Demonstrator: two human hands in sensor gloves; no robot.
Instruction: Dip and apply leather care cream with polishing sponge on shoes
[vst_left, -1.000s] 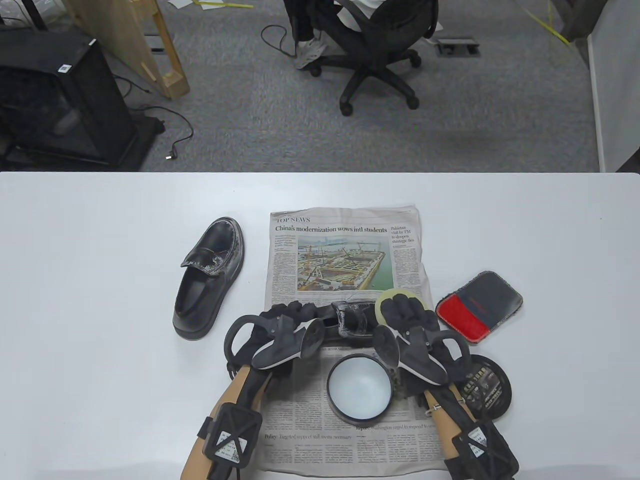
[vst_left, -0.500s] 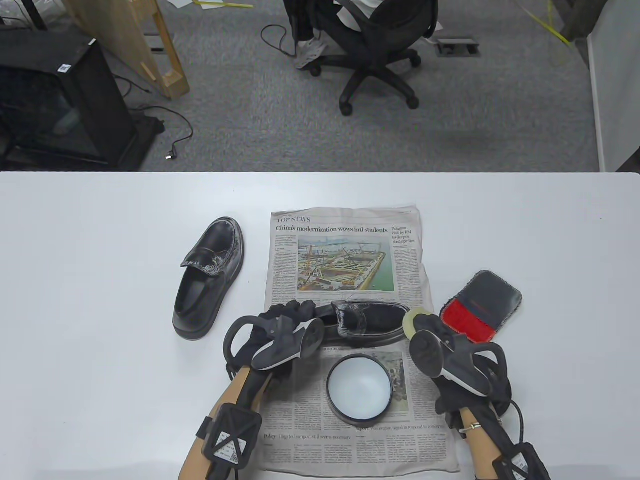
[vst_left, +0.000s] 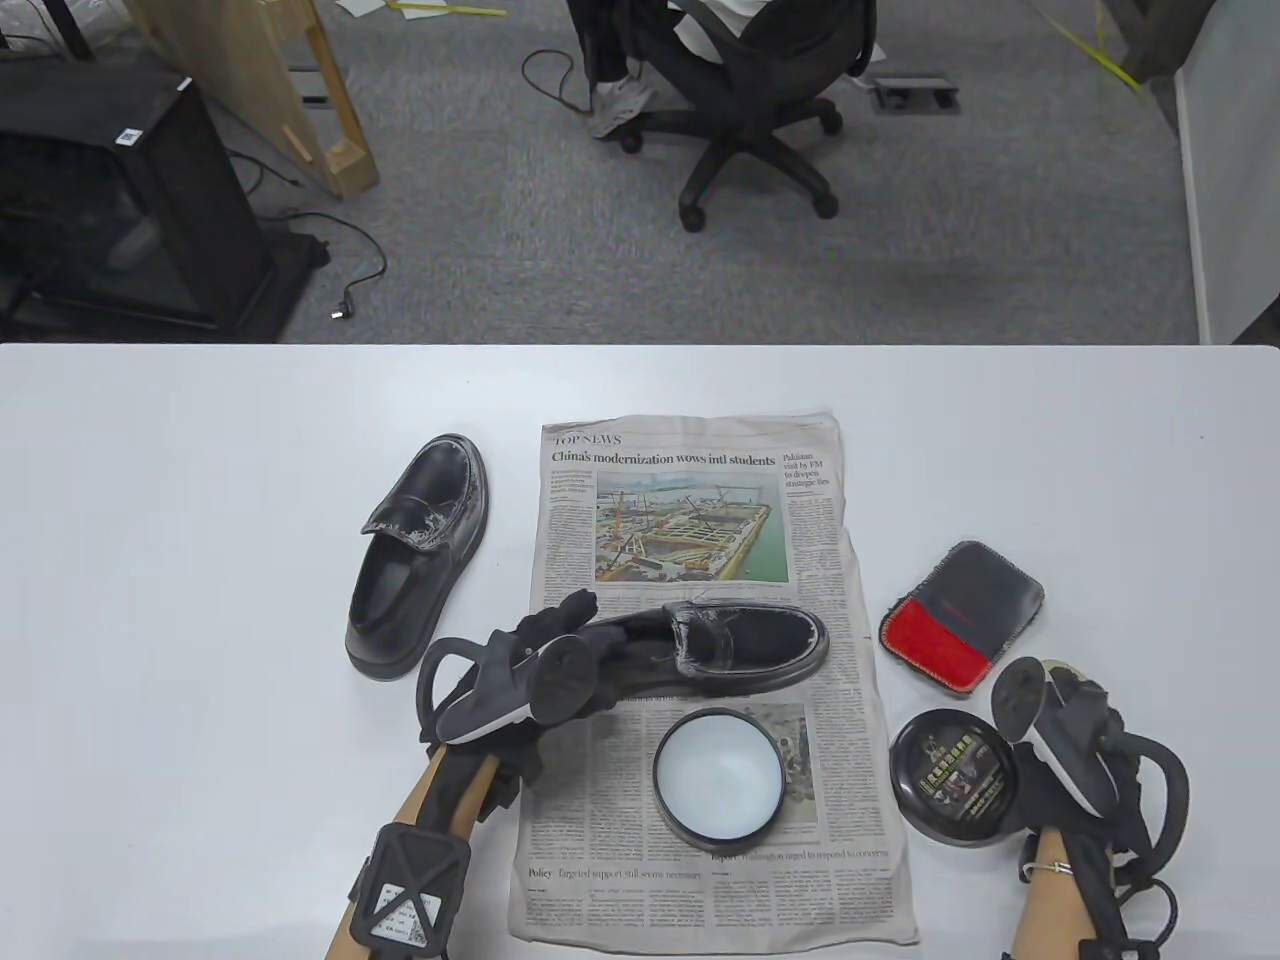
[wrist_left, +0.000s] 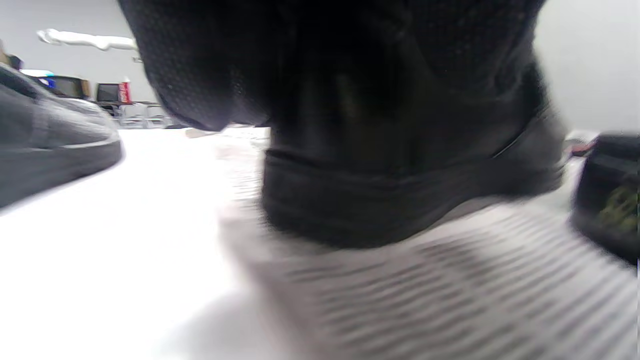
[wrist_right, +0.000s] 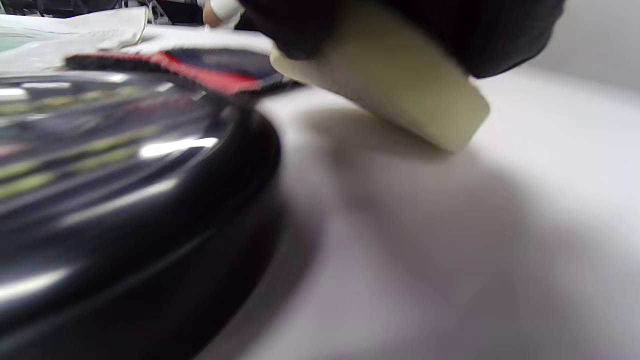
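A black loafer (vst_left: 745, 645) lies sideways on the newspaper (vst_left: 690, 480), toe to the right. My left hand (vst_left: 560, 625) grips its heel (wrist_left: 400, 200), which fills the blurred left wrist view. The open cream tin (vst_left: 718, 778) sits just in front of the shoe. My right hand (vst_left: 1060, 690) is off the paper at the right, beside the black lid (vst_left: 950, 775), and holds the pale round sponge (wrist_right: 395, 90) a little above the table. In the table view the tracker hides most of the sponge. The second loafer (vst_left: 420, 550) stands to the left on the bare table (vst_left: 200, 500).
A red and black cloth (vst_left: 960, 615) lies behind the lid, also showing as the cloth (wrist_right: 200, 65) in the right wrist view. Beyond the table's far edge stand an office chair (vst_left: 750, 100) with a seated person and a black cabinet (vst_left: 120, 200).
My right hand carried the sponge from the shoe's toe off to the right and nearer, past the lid. My left hand slid slightly left at the heel. The shoe's toe is now uncovered.
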